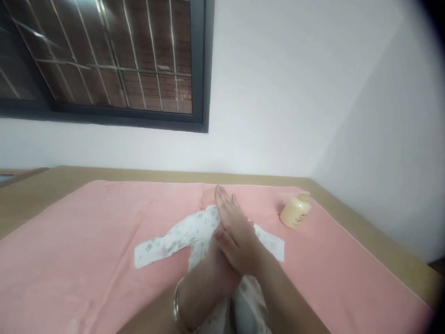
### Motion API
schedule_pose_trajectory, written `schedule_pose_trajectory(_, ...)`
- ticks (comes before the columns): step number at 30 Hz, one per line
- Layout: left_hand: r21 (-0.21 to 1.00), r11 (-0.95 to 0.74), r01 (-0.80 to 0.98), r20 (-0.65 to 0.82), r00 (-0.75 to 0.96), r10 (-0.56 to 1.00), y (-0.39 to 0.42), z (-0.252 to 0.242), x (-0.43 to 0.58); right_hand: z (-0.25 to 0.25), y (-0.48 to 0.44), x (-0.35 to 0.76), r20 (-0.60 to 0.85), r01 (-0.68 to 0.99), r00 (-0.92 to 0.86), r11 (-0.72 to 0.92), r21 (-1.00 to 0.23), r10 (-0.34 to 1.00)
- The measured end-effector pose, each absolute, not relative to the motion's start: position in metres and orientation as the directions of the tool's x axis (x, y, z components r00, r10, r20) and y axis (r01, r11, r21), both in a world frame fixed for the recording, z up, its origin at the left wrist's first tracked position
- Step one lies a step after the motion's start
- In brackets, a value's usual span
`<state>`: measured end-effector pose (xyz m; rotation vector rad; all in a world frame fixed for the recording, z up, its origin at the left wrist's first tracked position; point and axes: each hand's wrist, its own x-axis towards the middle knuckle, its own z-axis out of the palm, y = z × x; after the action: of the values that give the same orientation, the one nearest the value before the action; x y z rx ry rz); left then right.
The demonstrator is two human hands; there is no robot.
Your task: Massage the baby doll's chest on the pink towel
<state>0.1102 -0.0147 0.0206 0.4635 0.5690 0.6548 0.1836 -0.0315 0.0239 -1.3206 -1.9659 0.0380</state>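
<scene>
My right hand (236, 229) lies palm to palm against my left hand (222, 269), its fingers stretched out and pointing up. The left hand, with a silver bangle at the wrist, is slightly blurred. It seems flat, though its fingers are mostly hidden behind the right one. Nothing shows between the palms. Below them lies a white baby outfit (174, 242) with small green prints, sleeves spread to both sides. A rounded peach-coloured shape (207, 198) at its collar looks like a doll's head, partly covered by my fingers. My forearms hide the outfit's middle.
A pink cloth (86, 241) covers most of the wooden surface (389, 250). At the right stands a cream pump bottle (295, 211), leaning in view. Behind are a white wall (271, 116) and a dark-framed barred window (114, 60).
</scene>
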Motion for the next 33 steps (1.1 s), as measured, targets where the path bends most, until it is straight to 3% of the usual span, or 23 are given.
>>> schedule_pose_trajectory(4,0.539,0.682,-0.495,-0.28,0.658,0.699,-0.004,0.044,0.095,0.01,-0.009,0.199,0.54,0.797,-0.154,0.427,-0.427,0.828)
schedule_pose_trajectory(8,0.542,0.553,-0.633,-0.195,0.545,0.815,0.016,0.065,0.079,0.007,-0.011,0.178,0.566,0.737,-0.224,0.518,-0.435,0.793)
schedule_pose_trajectory(14,0.512,0.398,-0.762,-0.09,0.413,0.906,0.009,0.05,0.091,0.018,-0.032,0.162,0.612,0.669,-0.278,0.606,-0.43,0.741)
schedule_pose_trajectory(19,0.659,0.344,-0.669,0.012,0.467,0.884,-0.024,0.026,0.105,0.015,-0.017,0.191,0.625,0.646,-0.231,0.598,-0.475,0.746)
schedule_pose_trajectory(27,0.633,0.464,-0.62,-0.112,0.519,0.847,0.001,0.027,0.097,0.004,-0.012,0.185,0.556,0.679,-0.133,0.484,-0.552,0.82)
schedule_pose_trajectory(30,0.69,0.33,-0.644,0.019,0.473,0.881,0.014,0.011,0.101,0.006,-0.022,0.172,0.515,0.631,-0.158,0.488,-0.603,0.842)
schedule_pose_trajectory(33,0.789,0.074,-0.609,0.228,0.402,0.887,0.016,-0.01,0.109,0.008,-0.023,0.165,0.49,0.589,-0.185,0.495,-0.639,0.852)
